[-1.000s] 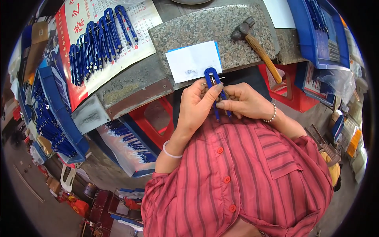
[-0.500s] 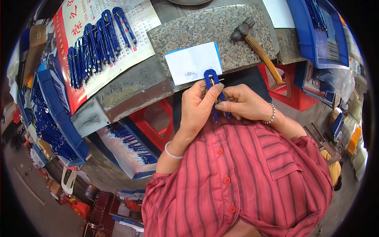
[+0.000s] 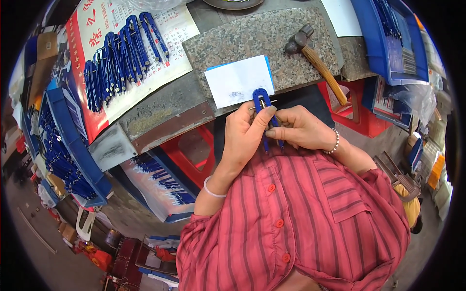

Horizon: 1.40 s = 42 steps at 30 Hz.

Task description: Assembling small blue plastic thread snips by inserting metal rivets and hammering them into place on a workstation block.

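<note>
My left hand (image 3: pixel 245 131) grips a blue U-shaped metal tool (image 3: pixel 260 92) with two long legs, its thumb lying along the near side. A thin metal rod (image 3: pixel 273 101) runs crosswise through the tool below its rounded top. My right hand (image 3: pixel 301 128) is closed around the legs from the right, thumb and fingers pinched together. The leg tips point down toward my striped shirt; the middle of the tool is partly covered by my fingers. Just beyond the tool, a white paper sheet (image 3: pixel 238 80) with a grey smudge lies over something blue on the bench edge.
A hammer (image 3: pixel 318 63) rests on the speckled stone slab (image 3: pixel 233 39). At the left, several similar blue tools (image 3: pixel 121 53) lie in a row on a printed poster (image 3: pixel 167 72). Blue bins (image 3: pixel 90 160) flank the bench. A red stool (image 3: pixel 364 114) stands beneath on the right.
Both hands keep the same grip on the blue tool. The whole view has shifted slightly, with the bench appearing a little lower; nothing else visibly moves.
</note>
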### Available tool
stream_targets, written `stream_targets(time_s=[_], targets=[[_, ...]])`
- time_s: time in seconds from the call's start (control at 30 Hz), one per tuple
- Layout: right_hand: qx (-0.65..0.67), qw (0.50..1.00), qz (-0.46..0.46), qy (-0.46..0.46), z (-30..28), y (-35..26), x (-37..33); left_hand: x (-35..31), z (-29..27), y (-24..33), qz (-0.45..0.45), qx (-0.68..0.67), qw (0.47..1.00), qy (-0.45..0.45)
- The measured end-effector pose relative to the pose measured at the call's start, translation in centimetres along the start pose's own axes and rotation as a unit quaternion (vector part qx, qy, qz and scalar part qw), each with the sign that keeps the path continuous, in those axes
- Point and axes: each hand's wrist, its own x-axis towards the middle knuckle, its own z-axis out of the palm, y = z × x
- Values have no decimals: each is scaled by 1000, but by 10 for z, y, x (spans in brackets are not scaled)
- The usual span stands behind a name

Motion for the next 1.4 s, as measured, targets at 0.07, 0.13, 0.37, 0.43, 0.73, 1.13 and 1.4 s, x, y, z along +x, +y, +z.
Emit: stream_targets(time_s=[0.07, 0.13, 0.37, 0.43, 0.73, 1.13, 1.4], targets=[[5, 1000, 9, -1, 0, 1, 0, 0, 0, 0, 2, 2, 1000, 3], [6, 1000, 6, -1, 1, 2, 0, -1, 0, -2, 3, 6, 1000, 5], [12, 1000, -12, -11, -1, 4, 1, -2, 1, 1, 10, 3, 1000, 6], [11, 1000, -9, -12, -1, 4, 0, -2, 1, 0, 8, 9, 1000, 4], [-69, 998, -5, 8, -6, -8, -8, 0, 3, 3, 11, 28, 1000, 8], [-167, 922, -172, 304, -63, -81, -50, -1, 0, 6, 6, 41, 999, 0], [-424, 874, -219, 90, -44, -67, -34, -2, 1, -1, 5, 38, 999, 9]])
